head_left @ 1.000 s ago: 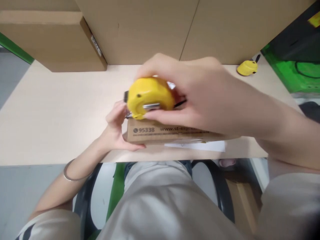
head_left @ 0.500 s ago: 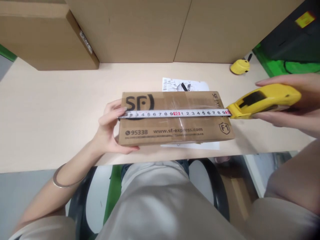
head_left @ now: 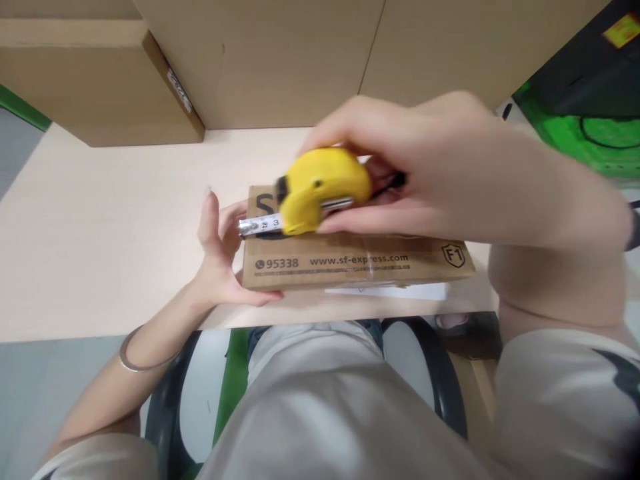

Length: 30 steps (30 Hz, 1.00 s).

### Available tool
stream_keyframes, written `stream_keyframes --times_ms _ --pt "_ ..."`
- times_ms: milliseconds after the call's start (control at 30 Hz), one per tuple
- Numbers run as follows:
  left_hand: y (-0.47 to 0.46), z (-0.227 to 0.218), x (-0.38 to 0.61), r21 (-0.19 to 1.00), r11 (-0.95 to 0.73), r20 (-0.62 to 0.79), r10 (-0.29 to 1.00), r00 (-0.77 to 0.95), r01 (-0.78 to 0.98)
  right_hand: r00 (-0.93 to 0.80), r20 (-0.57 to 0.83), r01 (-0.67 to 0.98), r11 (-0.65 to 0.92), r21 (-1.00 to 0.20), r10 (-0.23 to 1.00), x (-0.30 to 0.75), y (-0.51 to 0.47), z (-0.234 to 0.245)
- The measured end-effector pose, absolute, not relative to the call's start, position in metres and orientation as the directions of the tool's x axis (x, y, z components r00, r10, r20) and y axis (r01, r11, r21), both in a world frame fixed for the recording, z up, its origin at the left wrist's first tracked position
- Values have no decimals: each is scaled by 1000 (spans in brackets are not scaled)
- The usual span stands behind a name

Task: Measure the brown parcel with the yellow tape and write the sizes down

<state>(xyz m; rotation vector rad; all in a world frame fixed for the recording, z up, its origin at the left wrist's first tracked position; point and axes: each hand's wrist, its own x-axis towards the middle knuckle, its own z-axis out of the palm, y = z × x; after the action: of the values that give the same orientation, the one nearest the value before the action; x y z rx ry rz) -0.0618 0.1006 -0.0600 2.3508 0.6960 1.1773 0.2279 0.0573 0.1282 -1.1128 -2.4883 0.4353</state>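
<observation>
A brown cardboard box [head_left: 357, 262] with printed lettering lies in front of me. My left hand [head_left: 220, 257] grips its left end, thumb along the near lower edge, one finger raised off the box. Over the box's left half, my right hand [head_left: 395, 167] is closed around a yellow tape measure [head_left: 325, 183]. A short length of the tape's blade [head_left: 260, 225] sticks out to the left, its metal hook at the box's left edge. The tape measure and right hand hide much of the box's top.
A printed white sheet [head_left: 420, 291] lies partly under the box on the pale table [head_left: 125, 253]. Large cardboard boxes [head_left: 270, 67] stand along the back, with another carton [head_left: 90, 93] at the left. A green surface [head_left: 607, 150] is at the right.
My right hand has brought the tape measure leftward across the box, and most of the blade has gone back in. My left finger has lifted off the blade's end.
</observation>
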Motion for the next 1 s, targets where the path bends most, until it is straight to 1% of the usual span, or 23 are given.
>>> stream_keyframes --times_ms 33,67,133,200,233,267,300,333,367,400,433,500,533,567,600,667,767,833,867,933,967,1000 --pt "100 -61 -62 608 -764 592 617 519 215 -656 208 632 678 -375 726 215 61 127" --pt "99 -62 -62 633 -759 598 605 525 153 -679 203 623 700 -349 706 205 64 127" --pt "98 -59 -61 661 -750 640 578 507 21 -711 217 605 739 -294 669 193 67 129" --pt "94 -49 -58 731 -675 644 636 426 -98 -703 263 619 751 -231 660 191 69 134" --pt "91 -41 -55 789 -594 604 704 374 -156 -686 287 639 742 -201 668 193 71 137" --pt "87 -33 -51 874 -448 485 818 309 -188 -632 321 693 700 -175 706 196 72 140" --pt "83 -23 -46 935 -266 323 912 254 -235 -572 352 742 650 -162 741 200 74 142" --pt "80 -14 -41 958 -63 135 959 249 -280 -527 379 767 618 -175 761 204 75 143" --pt "77 -6 -36 948 96 -15 966 260 -303 -501 397 761 610 -221 769 208 75 141" --pt "75 -1 -32 930 198 -111 954 279 -308 -490 404 728 618 -297 772 212 74 138" --pt "75 2 -27 917 252 -161 943 290 -310 -486 399 676 624 -392 777 214 72 133" --pt "79 2 -22 914 288 -211 939 270 -288 -490 352 569 599 -564 797 215 67 118" --pt "82 -1 -21 918 289 -225 943 244 -271 -465 315 566 551 -613 828 214 64 110" --pt "85 -5 -20 923 290 -240 948 211 -251 -448 272 583 509 -633 852 213 62 102" --pt "88 -8 -20 930 289 -251 951 181 -228 -437 228 617 474 -628 870 211 60 94" --pt "93 -13 -21 940 288 -263 953 149 -182 -418 175 705 440 -556 891 210 60 80" --pt "98 -12 -20 939 319 -286 931 225 -126 -421 205 787 468 -402 883 213 65 68" --pt "99 -9 -15 939 320 -274 919 284 -128 -402 249 797 471 -379 881 222 70 66" --pt "99 -8 -13 941 308 -258 921 294 -140 -357 280 800 446 -402 891 229 72 66" --pt "98 -7 -8 945 279 -226 935 274 -172 -195 346 821 346 -454 918 248 76 68" --pt "98 -7 -6 944 272 -218 940 263 -188 -103 349 852 264 -452 931 259 77 69" --pt "98 -8 -5 940 273 -216 941 260 -205 -30 293 898 155 -412 956 271 78 67"
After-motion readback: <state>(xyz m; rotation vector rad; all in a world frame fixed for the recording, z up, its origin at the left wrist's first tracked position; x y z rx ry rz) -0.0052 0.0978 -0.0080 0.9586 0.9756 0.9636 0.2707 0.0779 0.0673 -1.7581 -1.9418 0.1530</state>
